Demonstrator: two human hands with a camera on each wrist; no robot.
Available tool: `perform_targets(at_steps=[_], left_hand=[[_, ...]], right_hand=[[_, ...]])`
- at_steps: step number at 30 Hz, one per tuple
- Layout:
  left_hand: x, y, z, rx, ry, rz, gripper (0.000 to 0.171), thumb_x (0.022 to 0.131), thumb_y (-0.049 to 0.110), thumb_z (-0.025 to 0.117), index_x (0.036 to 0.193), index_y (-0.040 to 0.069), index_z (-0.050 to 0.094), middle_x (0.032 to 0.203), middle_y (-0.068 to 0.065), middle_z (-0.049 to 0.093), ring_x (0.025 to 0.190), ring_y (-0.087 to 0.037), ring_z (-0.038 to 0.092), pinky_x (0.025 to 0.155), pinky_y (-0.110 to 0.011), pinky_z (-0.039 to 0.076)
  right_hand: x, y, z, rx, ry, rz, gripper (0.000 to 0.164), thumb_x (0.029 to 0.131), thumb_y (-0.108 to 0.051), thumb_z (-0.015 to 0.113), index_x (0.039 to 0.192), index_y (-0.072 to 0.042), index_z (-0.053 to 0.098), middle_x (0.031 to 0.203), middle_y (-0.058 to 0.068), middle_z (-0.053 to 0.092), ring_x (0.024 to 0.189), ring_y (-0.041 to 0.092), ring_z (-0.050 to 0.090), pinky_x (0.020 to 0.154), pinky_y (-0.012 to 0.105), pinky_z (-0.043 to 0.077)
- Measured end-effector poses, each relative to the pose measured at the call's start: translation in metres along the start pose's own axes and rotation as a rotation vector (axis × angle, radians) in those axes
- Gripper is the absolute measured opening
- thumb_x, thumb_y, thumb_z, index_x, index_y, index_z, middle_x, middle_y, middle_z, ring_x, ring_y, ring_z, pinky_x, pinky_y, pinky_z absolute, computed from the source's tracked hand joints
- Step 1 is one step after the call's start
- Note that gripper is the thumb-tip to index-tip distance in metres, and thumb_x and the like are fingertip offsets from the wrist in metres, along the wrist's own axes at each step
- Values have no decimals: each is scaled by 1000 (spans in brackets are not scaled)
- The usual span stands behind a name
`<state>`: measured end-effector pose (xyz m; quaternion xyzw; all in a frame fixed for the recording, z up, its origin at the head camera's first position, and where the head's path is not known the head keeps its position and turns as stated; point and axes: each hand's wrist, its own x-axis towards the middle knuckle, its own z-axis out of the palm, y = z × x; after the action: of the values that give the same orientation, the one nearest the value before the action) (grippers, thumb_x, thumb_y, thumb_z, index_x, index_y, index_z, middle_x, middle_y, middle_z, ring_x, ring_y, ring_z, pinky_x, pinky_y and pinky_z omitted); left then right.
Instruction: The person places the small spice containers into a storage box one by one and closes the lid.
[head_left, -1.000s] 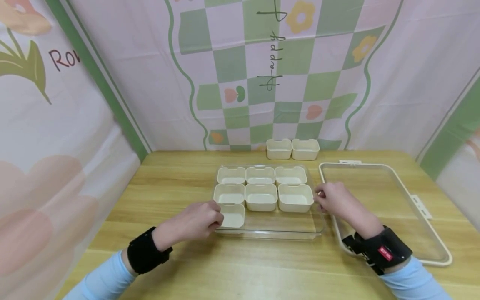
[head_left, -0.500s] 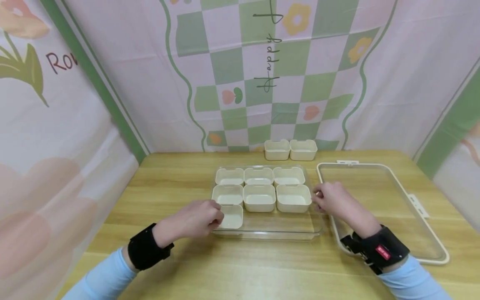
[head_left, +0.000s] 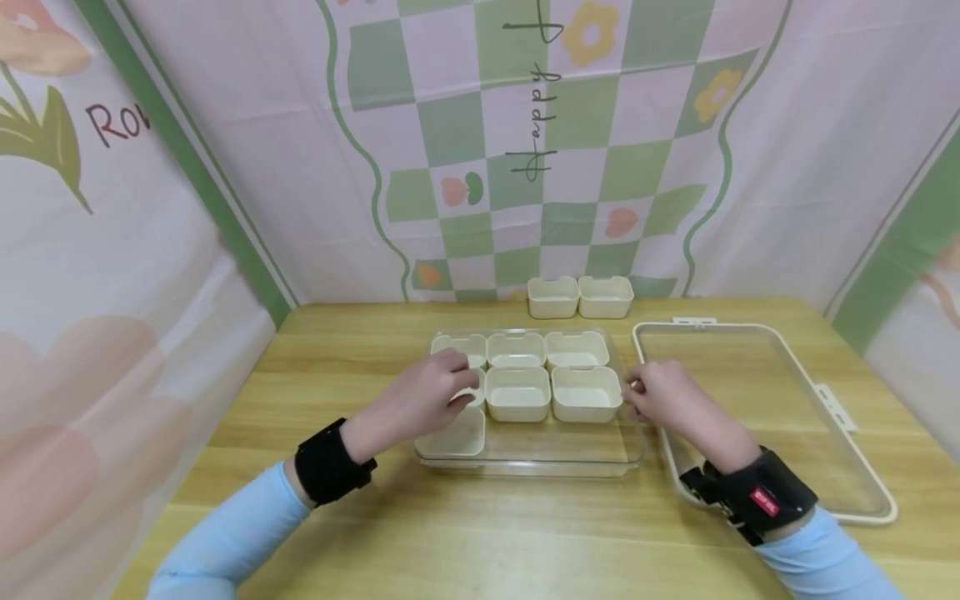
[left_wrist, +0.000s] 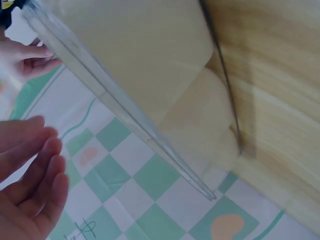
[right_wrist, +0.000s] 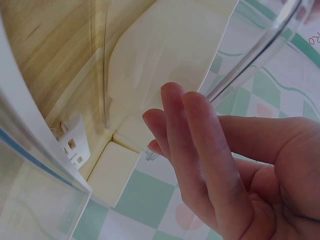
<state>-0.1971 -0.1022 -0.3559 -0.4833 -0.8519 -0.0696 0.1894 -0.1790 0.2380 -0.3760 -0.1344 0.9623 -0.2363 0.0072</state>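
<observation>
Several cream cups [head_left: 517, 393] sit in a clear box [head_left: 555, 468]: two rows of three and one front-left cup [head_left: 459, 435]. My left hand [head_left: 420, 396] is over the left column, partly hiding the middle-row cup there. Its fingers are loosely bent with nothing between them, and the left wrist view shows this hand [left_wrist: 32, 185] apart from the box wall. At the box's right edge is my right hand [head_left: 667, 396], its fingers [right_wrist: 200, 145] fairly straight beside the clear rim in the right wrist view. Whether they touch the rim, I cannot tell.
Two more cream cups [head_left: 580, 300] stand side by side behind the box, near the curtain [head_left: 510, 167]. To the right, a cream-framed clear lid [head_left: 780, 417] with white latches lies flat on the wooden table [head_left: 337, 358].
My left hand has let go of the front-left cup, lifted, and moved away from me and slightly right over the left column. My right hand stays by the box's right edge.
</observation>
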Motion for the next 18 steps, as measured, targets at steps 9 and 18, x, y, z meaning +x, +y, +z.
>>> perform_targets(at_steps=[9,18], left_hand=[[34,-8,6,13,134,16,10,81,10,73,89,8,68,86,-3,59,80,-15,55,69,-25,47],[74,-16,2,44,146,-5,11,83,15,71,91,8,68,85,-4,58,79,-18,52,70,-26,45]], right_hand=[[-1,0,0,-16,20,-17,14,86,-3,59,92,7,67,62,4,66,50,6,55,49,21,46],[-2,0,1,-8,21,-10,14,86,-3,58,92,7,66,62,4,65,50,7,54,48,21,46]])
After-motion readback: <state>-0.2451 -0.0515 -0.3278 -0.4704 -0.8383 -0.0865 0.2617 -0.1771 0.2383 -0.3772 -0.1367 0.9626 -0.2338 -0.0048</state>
